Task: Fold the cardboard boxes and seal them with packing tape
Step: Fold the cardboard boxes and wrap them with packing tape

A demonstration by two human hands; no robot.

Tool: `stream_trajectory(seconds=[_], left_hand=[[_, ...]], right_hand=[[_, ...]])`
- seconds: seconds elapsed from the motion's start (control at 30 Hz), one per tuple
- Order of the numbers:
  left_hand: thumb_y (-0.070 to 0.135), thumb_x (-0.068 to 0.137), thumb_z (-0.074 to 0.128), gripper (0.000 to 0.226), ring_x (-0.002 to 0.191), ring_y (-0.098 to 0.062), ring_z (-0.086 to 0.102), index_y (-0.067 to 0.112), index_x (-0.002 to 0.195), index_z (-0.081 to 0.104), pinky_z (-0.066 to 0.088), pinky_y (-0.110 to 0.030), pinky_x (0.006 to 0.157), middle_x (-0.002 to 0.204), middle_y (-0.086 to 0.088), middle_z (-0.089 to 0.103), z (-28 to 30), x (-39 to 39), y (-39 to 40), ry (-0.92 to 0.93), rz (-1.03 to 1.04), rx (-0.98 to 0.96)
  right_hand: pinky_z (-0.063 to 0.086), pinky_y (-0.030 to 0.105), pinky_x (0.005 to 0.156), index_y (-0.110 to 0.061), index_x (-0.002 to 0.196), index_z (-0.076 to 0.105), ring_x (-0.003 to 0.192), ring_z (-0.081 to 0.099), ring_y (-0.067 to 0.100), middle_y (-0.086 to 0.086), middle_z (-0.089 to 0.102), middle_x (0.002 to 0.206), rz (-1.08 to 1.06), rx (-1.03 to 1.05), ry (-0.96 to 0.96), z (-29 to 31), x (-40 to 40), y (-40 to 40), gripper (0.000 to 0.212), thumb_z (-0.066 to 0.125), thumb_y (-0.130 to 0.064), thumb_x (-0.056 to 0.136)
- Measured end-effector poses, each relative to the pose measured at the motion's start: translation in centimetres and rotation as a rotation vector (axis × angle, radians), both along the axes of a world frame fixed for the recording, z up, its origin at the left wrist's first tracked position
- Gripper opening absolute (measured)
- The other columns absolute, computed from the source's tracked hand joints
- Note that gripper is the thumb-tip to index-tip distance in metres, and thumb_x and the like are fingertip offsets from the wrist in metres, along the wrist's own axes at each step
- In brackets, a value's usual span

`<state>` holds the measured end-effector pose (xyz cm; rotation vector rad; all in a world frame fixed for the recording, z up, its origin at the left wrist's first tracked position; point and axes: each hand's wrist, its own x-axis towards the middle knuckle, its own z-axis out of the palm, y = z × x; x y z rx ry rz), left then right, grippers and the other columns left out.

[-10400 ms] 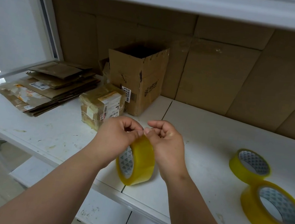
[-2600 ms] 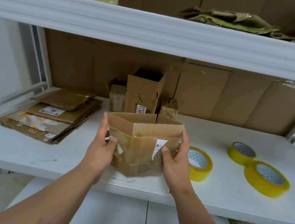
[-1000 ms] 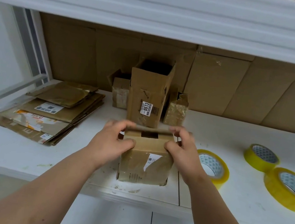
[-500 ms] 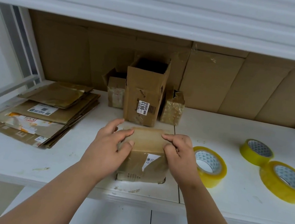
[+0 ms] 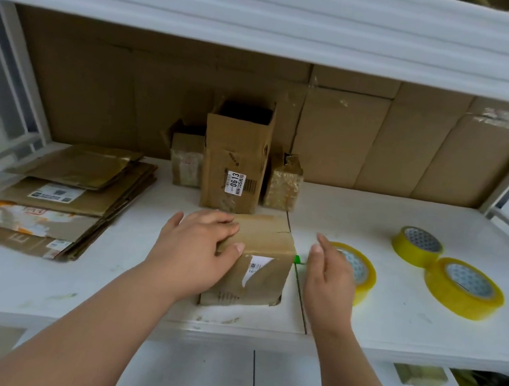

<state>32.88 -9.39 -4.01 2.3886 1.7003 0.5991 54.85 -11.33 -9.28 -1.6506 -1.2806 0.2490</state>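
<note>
Bare shelf (image 5: 356, 226) lies open between the folded box (image 5: 257, 258) and tape rolls (image 5: 419, 247).

Both bare forearms reach in from the near edge, slanting toward the middle of the scene. The left hand (image 5: 196, 251) lies palm down, wrist roughly level, on the top of the small closed brown cardboard box (image 5: 265, 259). Its fingers (image 5: 221, 221) are spread and nearly straight, pointing right across the flaps, while the thumb bends over the near top edge and presses the front face. The right hand (image 5: 330, 274) is just right of that box, apart from it. It stands on edge with the palm facing left, fingers straight and held together, pointing far, thumb tucked along the palm, holding nothing.
</note>
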Motion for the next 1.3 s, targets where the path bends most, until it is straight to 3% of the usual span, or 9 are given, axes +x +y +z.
stream_trajectory(seconds=[0.1,0.2,0.37,0.5,0.63,0.83,0.97,1.17,1.3], left_hand=[[0.045,0.100,0.038,0.043,0.140,-0.007,0.029,0.037,0.140,0.053,0.006,-0.047,0.122,0.150,0.025,0.038,0.2,0.3,0.1,0.022,0.017,0.010],[0.034,0.100,0.039,0.040,0.134,-0.009,0.034,0.036,0.136,0.057,0.004,-0.040,0.120,0.145,0.023,0.044,0.5,0.8,0.5,0.067,0.031,0.040],[0.034,0.098,0.043,0.037,0.122,-0.012,0.040,0.038,0.130,0.062,0.022,-0.028,0.099,0.134,0.020,0.051,1.1,1.6,0.5,0.118,0.084,0.092],[0.032,0.098,0.049,0.035,0.123,-0.010,0.041,0.046,0.129,0.054,0.020,-0.032,0.091,0.129,0.020,0.051,1.7,2.1,0.7,0.102,0.108,0.058],[0.013,0.094,0.054,0.030,0.104,-0.010,0.051,0.042,0.092,0.053,0.041,-0.026,0.085,0.104,0.019,0.055,2.0,2.7,0.2,-0.063,0.033,0.016],[0.024,0.096,0.059,0.017,0.098,-0.003,0.057,0.037,0.107,0.061,0.035,-0.007,0.070,0.101,0.023,0.061,2.6,2.2,0.4,-0.230,0.132,-0.069],[0.033,0.099,0.055,0.036,0.107,0.002,0.057,0.047,0.129,0.041,0.043,-0.025,0.088,0.121,0.029,0.055,2.9,1.8,-0.4,-0.502,0.120,-0.140],[0.032,0.079,0.073,0.047,0.118,0.001,0.053,0.055,0.108,0.044,0.050,-0.034,0.099,0.123,0.012,0.056,2.1,1.9,-1.4,-0.791,0.031,-0.192],[0.039,0.070,0.074,0.046,0.111,0.004,0.054,0.053,0.103,0.044,0.051,-0.025,0.092,0.122,0.020,0.047,1.7,2.5,-1.6,-0.635,-0.025,-0.070]], right_hand=[[0.033,0.044,0.110,-0.013,0.140,0.052,0.131,0.044,0.032,0.011,0.055,0.141,-0.167,-0.280,-0.230,-0.7,2.1,0.1,0.048,0.052,-0.022,0.093],[0.007,0.048,0.120,-0.022,0.148,0.039,0.141,0.033,0.022,0.002,0.046,0.146,-0.176,-0.582,-0.478,-1.5,3.5,0.0,0.060,0.050,-0.023,0.088],[0.003,0.052,0.119,-0.030,0.137,0.050,0.136,0.034,0.019,-0.005,0.052,0.135,-0.114,-0.628,-0.597,-1.0,4.8,0.7,0.049,0.046,-0.020,0.089],[0.014,0.044,0.119,-0.026,0.133,0.055,0.130,0.044,0.024,0.001,0.056,0.135,-0.074,-0.463,-0.298,0.7,5.1,1.2,0.038,0.051,-0.027,0.096],[0.036,0.051,0.109,-0.020,0.129,0.058,0.121,0.049,0.033,0.007,0.058,0.131,0.125,-0.231,0.055,3.5,4.1,1.1,0.034,0.060,-0.024,0.096],[0.042,0.051,0.102,-0.027,0.116,0.060,0.113,0.052,0.023,-0.004,0.058,0.116,0.398,-0.022,-0.037,7.3,1.1,1.1,0.025,0.064,-0.018,0.092],[0.038,0.046,0.105,-0.023,0.117,0.065,0.113,0.051,0.017,-0.010,0.058,0.113,0.493,0.061,-0.170,7.3,-0.2,1.2,0.029,0.069,-0.016,0.090],[0.021,0.028,0.101,-0.026,0.117,0.066,0.105,0.040,0.002,-0.019,0.053,0.105,0.482,0.162,-0.297,7.1,-1.1,1.5,0.030,0.071,-0.022,0.087],[0.018,0.027,0.100,-0.029,0.118,0.066,0.109,0.045,0.006,-0.020,0.053,0.106,0.477,0.164,-0.347,7.1,-1.7,1.8,0.029,0.069,-0.028,0.089]])
